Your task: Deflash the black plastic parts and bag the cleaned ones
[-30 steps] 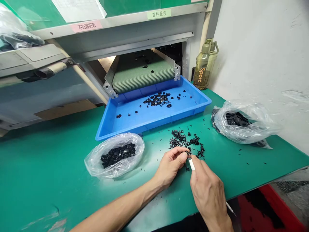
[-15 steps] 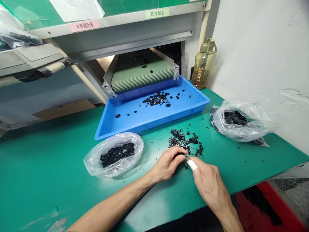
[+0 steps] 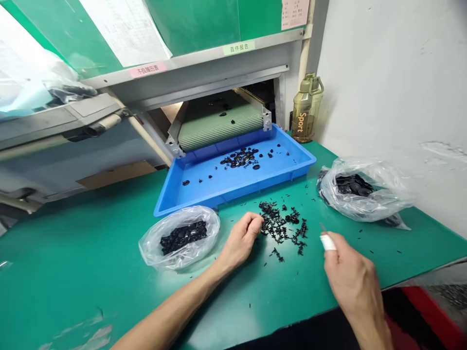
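Observation:
My left hand is closed just left of a pile of small black plastic pieces. Whatever its curled fingers hold is hidden. Off to the right, above the green table, my right hand grips a thin blade-like tool, whose narrow tip pokes out past the fingers. White tape wraps one of its digits. A clear plastic bag of black parts lies open beside my left forearm. Farther right sits a second clear bag with flat black pieces inside.
Behind the pile, a blue tray holds scattered round black parts under the end of a green conveyor belt. A Sport bottle stands by the wall at the tray's right corner. A red container is below the table edge.
My hands have come apart: the left moved slightly left, the right moved right with the blade-like tool. The dark piece between them no longer shows. The view has tilted up slightly.

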`<state>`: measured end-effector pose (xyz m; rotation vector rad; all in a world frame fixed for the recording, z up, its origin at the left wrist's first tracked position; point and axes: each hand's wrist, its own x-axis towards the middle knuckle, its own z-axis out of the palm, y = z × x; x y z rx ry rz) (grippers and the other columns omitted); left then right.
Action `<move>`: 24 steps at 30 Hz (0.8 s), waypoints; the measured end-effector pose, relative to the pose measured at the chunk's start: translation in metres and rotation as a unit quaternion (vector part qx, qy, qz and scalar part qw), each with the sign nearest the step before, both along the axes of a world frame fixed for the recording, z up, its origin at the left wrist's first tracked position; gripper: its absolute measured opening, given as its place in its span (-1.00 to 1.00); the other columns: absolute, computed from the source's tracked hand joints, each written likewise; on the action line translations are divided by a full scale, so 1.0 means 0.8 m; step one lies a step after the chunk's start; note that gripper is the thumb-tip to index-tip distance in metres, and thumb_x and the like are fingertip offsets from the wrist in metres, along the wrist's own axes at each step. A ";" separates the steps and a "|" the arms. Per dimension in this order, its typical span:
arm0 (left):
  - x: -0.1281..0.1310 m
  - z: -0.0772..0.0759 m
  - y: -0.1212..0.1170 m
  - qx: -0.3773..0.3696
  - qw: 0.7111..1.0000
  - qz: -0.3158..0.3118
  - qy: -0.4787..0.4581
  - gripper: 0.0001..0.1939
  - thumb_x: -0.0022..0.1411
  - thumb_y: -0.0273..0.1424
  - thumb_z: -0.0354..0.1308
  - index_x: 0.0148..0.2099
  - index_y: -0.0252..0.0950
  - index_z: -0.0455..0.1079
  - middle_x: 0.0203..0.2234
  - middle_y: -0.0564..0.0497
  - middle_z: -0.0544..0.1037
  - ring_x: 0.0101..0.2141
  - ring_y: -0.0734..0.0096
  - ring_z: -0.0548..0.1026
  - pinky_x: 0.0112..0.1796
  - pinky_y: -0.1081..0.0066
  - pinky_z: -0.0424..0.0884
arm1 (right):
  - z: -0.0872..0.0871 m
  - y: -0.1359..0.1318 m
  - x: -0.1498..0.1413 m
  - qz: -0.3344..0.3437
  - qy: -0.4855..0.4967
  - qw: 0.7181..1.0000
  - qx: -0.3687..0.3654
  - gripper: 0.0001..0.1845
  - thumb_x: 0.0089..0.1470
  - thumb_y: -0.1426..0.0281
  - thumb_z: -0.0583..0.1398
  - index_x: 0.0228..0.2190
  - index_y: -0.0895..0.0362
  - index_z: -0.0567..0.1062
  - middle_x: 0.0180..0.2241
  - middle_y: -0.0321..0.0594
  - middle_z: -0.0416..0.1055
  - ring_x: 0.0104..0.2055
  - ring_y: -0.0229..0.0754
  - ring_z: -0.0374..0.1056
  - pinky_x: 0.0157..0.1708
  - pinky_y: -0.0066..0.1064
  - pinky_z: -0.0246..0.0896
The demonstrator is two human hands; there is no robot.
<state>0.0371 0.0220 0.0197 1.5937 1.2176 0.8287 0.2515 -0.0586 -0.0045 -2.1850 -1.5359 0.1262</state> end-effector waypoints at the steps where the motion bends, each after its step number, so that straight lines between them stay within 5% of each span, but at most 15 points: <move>1: -0.003 0.005 -0.001 -0.033 0.998 0.011 -0.043 -0.71 0.32 -0.13 -0.02 -0.27 -0.26 0.27 -0.55 0.14 0.25 -0.56 0.57 0.15 -0.52 0.53 0.09 | -0.001 0.002 0.004 -0.027 -0.045 0.999 -0.005 -0.71 0.18 0.43 0.01 -0.14 0.10 0.46 -0.42 -0.15 0.53 -0.54 -0.15 0.34 -0.56 -0.40 -0.06; 5: -0.021 0.024 -0.015 -0.146 0.965 0.044 -0.213 -0.71 0.24 -0.16 0.10 -0.33 -0.26 0.16 -0.58 0.20 0.18 -0.66 0.68 -0.05 -0.61 0.55 -0.14 | -0.006 0.021 -0.007 0.017 -0.128 0.991 -0.024 -0.81 0.16 0.45 0.08 -0.19 0.11 0.45 -0.43 -0.20 0.51 -0.58 -0.19 0.32 -0.60 -0.40 -0.23; 8: -0.047 0.038 -0.032 -0.171 0.955 0.059 -0.235 -0.72 0.16 -0.20 0.17 -0.25 -0.30 0.25 -0.51 0.16 0.22 -0.64 0.69 -0.02 -0.60 0.55 -0.15 | -0.011 0.031 -0.030 0.094 -0.118 0.988 -0.005 -0.82 0.16 0.44 0.10 -0.20 0.07 0.46 -0.42 -0.25 0.51 -0.59 -0.21 0.34 -0.61 -0.43 -0.20; 13: -0.119 0.065 -0.044 -0.028 0.985 0.169 -0.023 -0.80 0.20 -0.27 0.04 -0.24 -0.29 0.34 -0.46 0.09 0.33 -0.52 0.54 0.21 -0.50 0.51 0.12 | -0.018 0.029 -0.042 0.109 -0.085 0.989 0.044 -0.75 0.17 0.41 0.04 -0.17 0.03 0.47 -0.39 -0.23 0.54 -0.62 -0.19 0.33 -0.64 -0.42 -0.07; 17: -0.165 0.076 -0.023 0.058 0.975 0.169 0.131 -0.83 0.14 -0.37 0.00 -0.26 -0.24 0.39 -0.23 0.03 0.50 -0.18 0.33 0.41 -0.11 0.35 0.30 | -0.018 0.024 -0.037 0.107 -0.080 0.989 0.055 -0.73 0.16 0.38 0.03 -0.22 0.02 0.50 -0.50 -0.22 0.51 -0.63 -0.15 0.33 -0.66 -0.41 -0.03; 20: -0.171 0.076 -0.011 0.082 0.973 0.125 0.174 -0.79 0.18 -0.36 -0.02 -0.22 -0.21 0.42 -0.12 0.04 0.53 -0.05 0.29 0.42 0.04 0.29 0.25 | -0.020 0.019 -0.032 0.112 -0.076 0.989 0.056 -0.72 0.14 0.39 0.03 -0.20 0.01 0.50 -0.48 -0.21 0.52 -0.60 -0.14 0.36 -0.66 -0.41 0.02; 24: -0.139 0.072 -0.007 0.129 0.958 0.146 0.208 -0.75 0.26 -0.37 -0.09 -0.18 -0.24 0.42 -0.32 0.02 0.56 -0.26 0.32 0.48 -0.17 0.33 0.36 | -0.027 0.005 -0.024 0.078 -0.093 0.990 0.075 -0.70 0.14 0.41 0.05 -0.13 0.05 0.48 -0.32 -0.17 0.56 -0.52 -0.14 0.41 -0.60 -0.40 0.12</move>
